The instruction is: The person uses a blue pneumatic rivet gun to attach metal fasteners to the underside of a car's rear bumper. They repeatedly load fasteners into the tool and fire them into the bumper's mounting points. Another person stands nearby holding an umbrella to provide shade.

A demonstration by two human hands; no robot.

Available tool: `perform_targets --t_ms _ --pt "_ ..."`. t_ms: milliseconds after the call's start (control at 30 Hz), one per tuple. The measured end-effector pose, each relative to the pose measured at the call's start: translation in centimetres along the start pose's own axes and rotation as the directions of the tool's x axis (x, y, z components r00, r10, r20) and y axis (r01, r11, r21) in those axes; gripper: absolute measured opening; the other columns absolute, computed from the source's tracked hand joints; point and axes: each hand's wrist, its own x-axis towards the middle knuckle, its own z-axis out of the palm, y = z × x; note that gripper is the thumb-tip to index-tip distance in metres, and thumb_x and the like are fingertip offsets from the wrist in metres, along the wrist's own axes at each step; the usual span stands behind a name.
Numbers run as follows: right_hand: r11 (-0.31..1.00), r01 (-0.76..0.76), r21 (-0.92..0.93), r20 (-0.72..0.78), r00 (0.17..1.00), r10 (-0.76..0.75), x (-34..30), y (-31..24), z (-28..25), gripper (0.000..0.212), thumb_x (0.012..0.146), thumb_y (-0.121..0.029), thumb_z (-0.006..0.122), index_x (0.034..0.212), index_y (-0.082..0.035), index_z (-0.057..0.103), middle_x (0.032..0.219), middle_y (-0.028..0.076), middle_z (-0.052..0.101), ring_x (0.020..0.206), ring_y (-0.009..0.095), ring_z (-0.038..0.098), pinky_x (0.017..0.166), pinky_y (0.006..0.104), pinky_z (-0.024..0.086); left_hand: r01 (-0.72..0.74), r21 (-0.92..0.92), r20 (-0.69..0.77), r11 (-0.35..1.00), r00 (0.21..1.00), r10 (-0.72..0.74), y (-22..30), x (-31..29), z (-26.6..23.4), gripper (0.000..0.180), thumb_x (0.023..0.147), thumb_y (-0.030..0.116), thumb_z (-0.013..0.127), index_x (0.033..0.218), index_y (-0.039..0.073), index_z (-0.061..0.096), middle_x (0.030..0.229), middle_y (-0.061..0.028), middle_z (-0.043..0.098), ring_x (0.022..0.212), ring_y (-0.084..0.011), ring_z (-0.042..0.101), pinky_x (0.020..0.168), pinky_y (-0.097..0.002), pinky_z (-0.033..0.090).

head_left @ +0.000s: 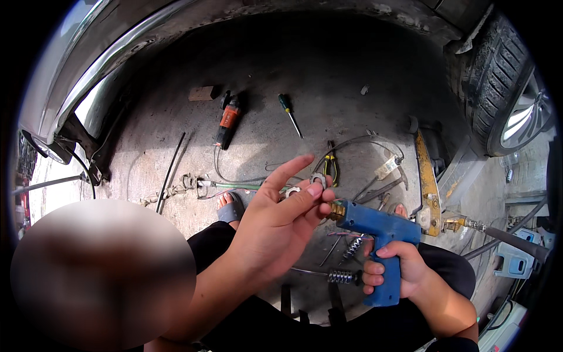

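Our left hand (278,226) pinches a small metal piece (318,179), apparently loose, joined to nothing; our right hand (407,268) grips a blue pistol-shaped tool (378,220)

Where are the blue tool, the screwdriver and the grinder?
Blue tool (379,224), head view: on its barrel.
Screwdriver (287,107), head view: on its handle.
Grinder (228,121), head view: on its orange body.

On the floor (258,82), a grinder (229,122) is lying between a block (202,93) and a screwdriver (291,117), pliers (329,156) are lying nearer, a wheel (497,97) is standing right; a gun (378,222) is sitting in the right hand (406,270), right of the left hand (278,220)
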Motion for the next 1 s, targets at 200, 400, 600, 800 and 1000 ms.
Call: perform_targets --t_ms 200,400,600,800,1000 --pt "1.000 -0.026 0.014 0.047 0.999 0.026 -0.9 0.0 -0.6 0.021 0.081 -0.016 0.056 0.100 -0.007 0.057 0.070 0.007 0.053 0.066 0.023 0.053 0.073 0.0445 0.045 -0.006 -0.002 0.020 1.000 1.000 0.006 -0.8 1.2 -0.6 0.011 0.092 0.003 0.056 0.103 0.003 0.057 0.099 -0.0100 0.061 0.089 -0.0151 0.059 0.077 -0.0255 0.051" --pt "1.000 -0.022 0.022 0.079 0.997 0.020 -1.7 0.1 -0.5 0.021 0.081 -0.017 0.056 0.100 -0.007 0.057 0.070 0.007 0.053 0.066 0.023 0.053 0.073 0.0439 0.045 -0.036 -0.088 0.025 0.995 0.999 0.038 -0.3 1.5 -0.7 0.012 0.094 0.014 0.056 0.098 0.003 0.058 0.091 -0.0064 0.058 0.077 -0.0105 0.053 0.066 -0.0213 0.045" --pt "0.999 0.006 0.038 0.054 0.999 -0.009 -1.9 0.2 -0.1 0.020 0.081 -0.018 0.055 0.098 -0.007 0.057 0.068 0.006 0.052 0.065 0.022 0.052 0.073 0.0442 0.045 -0.040 -0.112 0.028 0.993 0.999 0.043 0.3 2.0 -0.7 0.018 0.095 0.019 0.057 0.100 0.002 0.056 0.083 -0.0026 0.050 0.068 -0.0081 0.042 0.058 -0.0208 0.038" --pt "0.998 0.023 0.058 0.055 0.998 -0.026 -1.6 0.3 0.3 0.019 0.082 -0.018 0.053 0.097 -0.007 0.057 0.067 0.006 0.051 0.064 0.021 0.051 0.072 0.0441 0.045 -0.030 -0.123 0.061 0.992 0.997 0.038 -0.1 2.5 -0.9 0.020 0.094 0.022 0.058 0.099 0.002 0.055 0.077 -0.0008 0.047 0.062 -0.0070 0.038 0.057 -0.0201 0.037" --pt "0.999 0.027 0.041 0.054 0.998 -0.029 -1.3 0.3 0.5 0.019 0.082 -0.019 0.053 0.097 -0.007 0.057 0.067 0.005 0.050 0.063 0.021 0.051 0.071 0.0436 0.045 -0.018 -0.123 0.021 0.992 1.000 0.021 0.1 2.5 -0.8 0.021 0.095 0.025 0.058 0.099 0.005 0.055 0.077 -0.0007 0.050 0.062 -0.0073 0.043 0.057 -0.0208 0.039"
